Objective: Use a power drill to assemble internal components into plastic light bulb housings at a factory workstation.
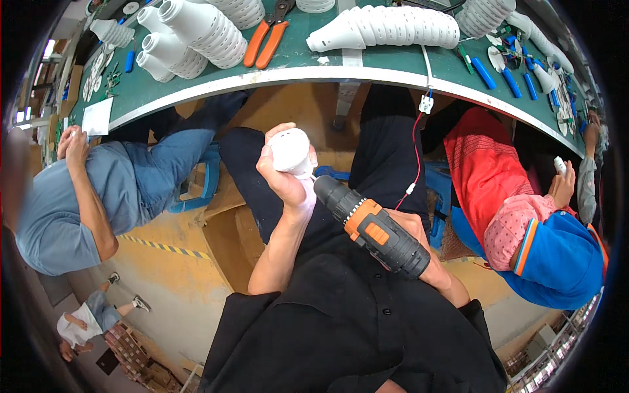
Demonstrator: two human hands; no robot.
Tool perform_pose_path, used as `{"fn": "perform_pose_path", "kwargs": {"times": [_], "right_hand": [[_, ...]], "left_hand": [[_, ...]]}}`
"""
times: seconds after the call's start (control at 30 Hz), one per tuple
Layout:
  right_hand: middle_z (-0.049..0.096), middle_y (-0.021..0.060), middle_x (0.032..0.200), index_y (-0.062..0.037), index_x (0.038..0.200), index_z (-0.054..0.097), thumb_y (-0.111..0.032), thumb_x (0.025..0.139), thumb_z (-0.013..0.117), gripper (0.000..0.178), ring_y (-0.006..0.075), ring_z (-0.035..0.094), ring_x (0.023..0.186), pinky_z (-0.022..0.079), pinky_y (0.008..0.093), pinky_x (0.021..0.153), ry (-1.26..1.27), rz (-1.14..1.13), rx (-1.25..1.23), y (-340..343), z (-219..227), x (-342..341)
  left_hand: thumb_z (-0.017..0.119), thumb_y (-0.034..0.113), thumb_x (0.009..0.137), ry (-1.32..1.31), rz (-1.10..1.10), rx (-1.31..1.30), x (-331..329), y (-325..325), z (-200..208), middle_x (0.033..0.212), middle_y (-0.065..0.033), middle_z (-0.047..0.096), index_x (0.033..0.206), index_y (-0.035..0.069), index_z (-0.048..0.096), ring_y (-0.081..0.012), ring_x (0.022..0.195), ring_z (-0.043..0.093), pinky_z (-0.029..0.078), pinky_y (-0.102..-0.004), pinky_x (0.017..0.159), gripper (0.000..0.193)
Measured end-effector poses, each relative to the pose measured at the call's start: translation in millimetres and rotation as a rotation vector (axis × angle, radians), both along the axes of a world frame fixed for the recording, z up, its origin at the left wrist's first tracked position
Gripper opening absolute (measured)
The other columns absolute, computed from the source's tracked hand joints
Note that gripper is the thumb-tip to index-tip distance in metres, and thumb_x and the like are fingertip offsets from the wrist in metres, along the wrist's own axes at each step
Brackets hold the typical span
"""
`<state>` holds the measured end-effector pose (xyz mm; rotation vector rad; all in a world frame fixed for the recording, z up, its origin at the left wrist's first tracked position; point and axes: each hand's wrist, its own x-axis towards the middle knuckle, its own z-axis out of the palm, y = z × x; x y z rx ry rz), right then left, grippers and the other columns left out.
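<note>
My left hand is wrapped round a white rounded plastic housing, held up above my lap. A black and orange cordless drill is in my right hand, whose fingers are mostly hidden behind the tool. The drill points up and left, its front end close to the underside of the housing by my left wrist. A bright spot of light falls on that wrist. Whether the bit touches the housing, I cannot tell.
Ahead is a green workbench bearing stacked white cones, a nested row, orange-handled cutters and blue cylinders. A wired connector hangs off its edge. People sit on both sides; a cardboard box stands left of me.
</note>
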<state>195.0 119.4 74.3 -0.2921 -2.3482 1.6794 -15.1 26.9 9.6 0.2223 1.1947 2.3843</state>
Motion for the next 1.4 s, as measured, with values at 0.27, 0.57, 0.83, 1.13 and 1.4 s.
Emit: {"fn": "perform_pose_path", "kwargs": {"times": [0.27, 0.57, 0.83, 1.13, 1.4], "right_hand": [[0.059, 0.0126, 0.074, 0.0044, 0.084, 0.06, -0.004, 0.073, 0.074, 0.02, 0.0259, 0.063, 0.064, 0.049, 0.035, 0.056, -0.033, -0.018, 0.04, -3, -2, -6], [0.061, 0.0124, 0.077, 0.0047, 0.089, 0.063, -0.006, 0.076, 0.073, 0.019, 0.0239, 0.066, 0.066, 0.051, 0.0342, 0.058, -0.048, 0.016, 0.045, -4, -9, -8], [0.062, 0.0123, 0.077, 0.0042, 0.089, 0.063, -0.006, 0.076, 0.073, 0.019, 0.0248, 0.066, 0.066, 0.05, 0.0344, 0.058, -0.017, 0.022, 0.076, -7, -9, -11], [0.061, 0.0127, 0.076, 0.0037, 0.089, 0.063, -0.006, 0.075, 0.073, 0.019, 0.0271, 0.064, 0.065, 0.05, 0.0355, 0.058, -0.007, 0.024, 0.11, -7, -13, -13], [0.06, 0.0125, 0.075, 0.003, 0.087, 0.063, -0.005, 0.074, 0.073, 0.018, 0.0268, 0.064, 0.064, 0.05, 0.0357, 0.057, -0.015, 0.045, 0.12, -7, -10, -13]], "left_hand": [[0.03, 0.043, 0.098, -0.027, 0.025, 0.014, -2, -2, -2, 0.08, -0.0141, 0.063, 0.115, 0.0, 0.058, -0.0208, 0.06, 0.058, 0.046, -0.0319, 0.053, 0.054], [0.032, 0.043, 0.098, -0.051, 0.077, -0.008, -2, -6, 1, 0.078, -0.014, 0.062, 0.115, -0.001, 0.057, -0.0203, 0.058, 0.057, 0.046, -0.0318, 0.051, 0.053], [0.033, 0.044, 0.097, -0.033, 0.063, -0.033, 3, -7, 7, 0.079, -0.014, 0.062, 0.115, -0.001, 0.056, -0.0203, 0.059, 0.058, 0.046, -0.0319, 0.052, 0.054], [0.033, 0.046, 0.097, -0.033, 0.032, -0.006, 6, -7, 6, 0.079, -0.0134, 0.062, 0.114, -0.001, 0.056, -0.019, 0.06, 0.058, 0.046, -0.0303, 0.053, 0.054], [0.033, 0.046, 0.098, -0.02, 0.047, -0.015, 2, -13, 4, 0.079, -0.0134, 0.062, 0.114, 0.0, 0.056, -0.0191, 0.059, 0.058, 0.046, -0.0307, 0.052, 0.054]]}}
